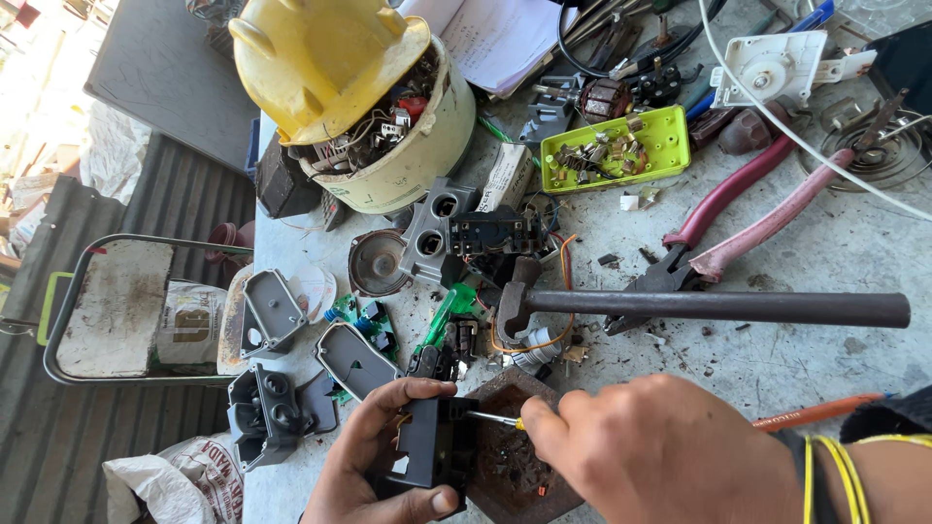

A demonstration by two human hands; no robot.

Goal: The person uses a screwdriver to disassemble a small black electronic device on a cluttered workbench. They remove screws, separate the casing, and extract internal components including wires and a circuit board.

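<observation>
the left hand [374,456] grips a black plastic housing [432,451] while the right hand [660,456] is closed on a small screwdriver [495,419] – its tip is in the housing. opened grey casings [272,311] lie beyond the left hand – this one looks unopened.

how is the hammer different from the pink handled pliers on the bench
The hammer has one straight, dark, bare metal handle; the pliers have two curved handles in pink sleeves. The hammer lies level across the view; the pliers lie on a slant, handles spread apart. The hammer's head is blocky; the pliers end in dark pointed jaws. Both rest untouched on the grey bench.
</observation>
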